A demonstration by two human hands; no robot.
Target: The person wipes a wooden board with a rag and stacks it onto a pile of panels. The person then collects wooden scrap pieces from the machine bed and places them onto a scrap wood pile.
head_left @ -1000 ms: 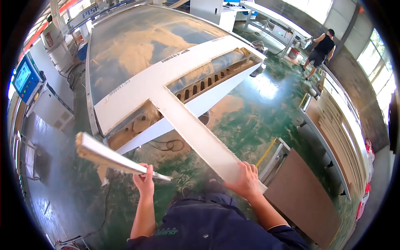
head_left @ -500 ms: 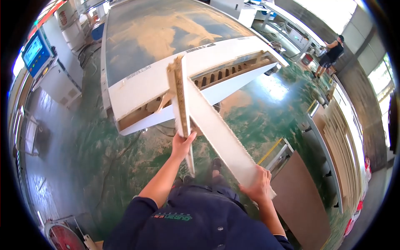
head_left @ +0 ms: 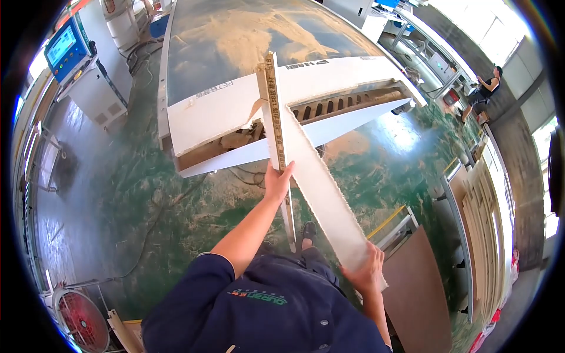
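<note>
Wide strip [head_left: 325,194], white, ragged-edged: my right hand [head_left: 365,270] holds its near end; it runs toward the near edge of the table [head_left: 187,59], far end partly hidden. Narrow strip [head_left: 273,106], print along one face: my left hand [head_left: 276,183] grips it, overlapping the wide strip in my view.

Dusty green floor [head_left: 194,229], bright windows [head_left: 501,40]

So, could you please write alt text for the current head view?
A worker's left hand grips narrow board material, printed along one edge, and the right hand grips a wider white strip with rough edges. Ahead is a large table strewn with tan dust.
</note>
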